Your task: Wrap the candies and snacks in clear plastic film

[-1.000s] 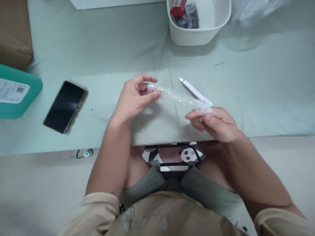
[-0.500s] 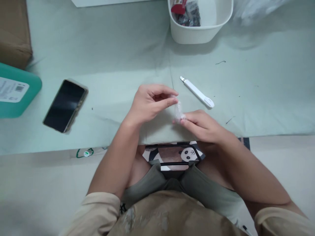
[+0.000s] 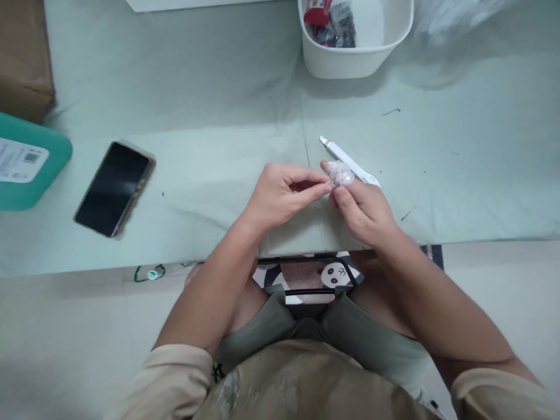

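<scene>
A small crumpled piece of clear plastic wrap is between my two hands, above the front part of the cloth-covered table. My left hand pinches its near left edge between thumb and fingertips. The thumb and fingers of my right hand are closed on its lower right side. Whether anything is inside the plastic cannot be made out. Just behind my right hand lies a white utility knife, its short blade tip pointing to the far left; the hand and plastic cover part of it.
A phone lies on the left, near a green container and a cardboard box. At the back stands a white bin holding small packets, with clear plastic to its right. The table's front edge runs close to my forearms.
Both hands have shifted slightly right, and the right one has turned upward. The plastic, earlier stretched downward between them, now sits bunched above my right thumb, nearer the knife.
</scene>
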`<state>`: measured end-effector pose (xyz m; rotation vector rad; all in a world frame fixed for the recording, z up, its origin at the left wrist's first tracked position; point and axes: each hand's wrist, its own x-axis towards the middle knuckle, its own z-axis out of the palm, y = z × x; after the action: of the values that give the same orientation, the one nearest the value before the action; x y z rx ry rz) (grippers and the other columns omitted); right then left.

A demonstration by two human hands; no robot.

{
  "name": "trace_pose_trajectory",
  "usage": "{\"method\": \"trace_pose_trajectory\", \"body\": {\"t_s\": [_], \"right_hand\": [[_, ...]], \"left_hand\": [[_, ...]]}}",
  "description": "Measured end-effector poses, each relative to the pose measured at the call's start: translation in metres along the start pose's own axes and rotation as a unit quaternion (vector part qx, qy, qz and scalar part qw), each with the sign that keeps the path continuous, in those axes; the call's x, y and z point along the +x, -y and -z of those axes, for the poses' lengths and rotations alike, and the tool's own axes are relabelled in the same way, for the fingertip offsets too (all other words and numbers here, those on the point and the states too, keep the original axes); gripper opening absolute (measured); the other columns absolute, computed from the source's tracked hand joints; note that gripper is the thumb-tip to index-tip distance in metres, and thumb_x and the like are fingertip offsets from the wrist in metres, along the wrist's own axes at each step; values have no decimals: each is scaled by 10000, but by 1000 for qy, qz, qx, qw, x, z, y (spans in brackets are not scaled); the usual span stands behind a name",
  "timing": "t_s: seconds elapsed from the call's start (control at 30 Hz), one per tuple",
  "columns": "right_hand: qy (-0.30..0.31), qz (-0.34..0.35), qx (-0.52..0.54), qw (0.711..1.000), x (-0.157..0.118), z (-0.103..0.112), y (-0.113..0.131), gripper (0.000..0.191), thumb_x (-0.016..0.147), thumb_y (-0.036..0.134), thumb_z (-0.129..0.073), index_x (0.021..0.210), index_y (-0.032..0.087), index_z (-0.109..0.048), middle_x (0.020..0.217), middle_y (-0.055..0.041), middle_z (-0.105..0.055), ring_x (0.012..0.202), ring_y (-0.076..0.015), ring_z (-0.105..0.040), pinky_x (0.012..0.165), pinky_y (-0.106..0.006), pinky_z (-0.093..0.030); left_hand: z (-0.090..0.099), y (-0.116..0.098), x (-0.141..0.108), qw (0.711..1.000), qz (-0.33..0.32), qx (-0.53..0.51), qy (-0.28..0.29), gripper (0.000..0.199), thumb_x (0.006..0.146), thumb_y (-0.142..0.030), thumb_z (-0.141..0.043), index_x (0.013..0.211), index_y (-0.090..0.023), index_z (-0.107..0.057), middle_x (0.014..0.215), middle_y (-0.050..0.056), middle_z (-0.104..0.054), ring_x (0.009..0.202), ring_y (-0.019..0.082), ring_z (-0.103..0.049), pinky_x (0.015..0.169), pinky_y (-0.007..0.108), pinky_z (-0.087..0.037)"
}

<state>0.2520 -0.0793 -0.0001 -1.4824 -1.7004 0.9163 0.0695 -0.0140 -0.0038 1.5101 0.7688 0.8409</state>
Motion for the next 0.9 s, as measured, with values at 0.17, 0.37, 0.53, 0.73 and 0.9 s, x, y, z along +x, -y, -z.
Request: {"method": "trace_pose_trajectory", "body": {"t_s": [0.17, 0.37, 0.53, 0.73, 0.9], "right_hand": [[31, -28, 28, 999, 1, -1, 4, 644, 998, 702, -401, 638, 181, -518, 557, 6, -461, 530, -99, -425, 533, -267, -314], [112, -51, 189, 974, 1, 2, 6, 644, 970, 669, -516, 575, 163, -577, 511, 16, -464, 485, -67, -404, 477, -235, -299], [-80, -62, 136, 986, 1, -2, 3, 353, 903, 528, -706, 789, 194, -709, 654, 4, -604, 565, -91, -508, 515, -230, -411], [-161, 150, -90, 971, -1, -10, -11, 267, 983, 321, -627, 1229, 259, -711, 1084, -85, -691, 890, -172, -675, 756, -320, -585], [-188, 205, -233, 932, 6, -16, -19, 330, 1017, 294, -565, 1322, 241, -678, 1154, -113, -720, 991, -220, -681, 858, -395, -573]], "left_hand": [[-4, 4, 4, 992, -84, 78, -44, 311, 812, -513, -807, 814, -202, -809, 835, 65, -777, 763, 157, -684, 729, 292, -540], [-5, 0, 4, 996, -43, -2, 76, 358, 943, -502, -660, 945, -183, -823, 915, 76, -816, 811, 147, -739, 715, 240, -548], [-16, -3, 3, 994, 51, -89, -49, 291, 789, -469, -841, 814, -179, -821, 818, 46, -805, 760, 133, -722, 712, 232, -548], [-32, -1, 7, 899, 225, -349, -141, 408, 625, -457, -950, 780, -159, -719, 726, -13, -738, 659, 85, -675, 627, 189, -531], [-39, -3, 11, 880, 256, -377, -135, 136, 894, -266, -741, 876, -131, -732, 775, 11, -737, 691, 81, -674, 670, 188, -541]]}}
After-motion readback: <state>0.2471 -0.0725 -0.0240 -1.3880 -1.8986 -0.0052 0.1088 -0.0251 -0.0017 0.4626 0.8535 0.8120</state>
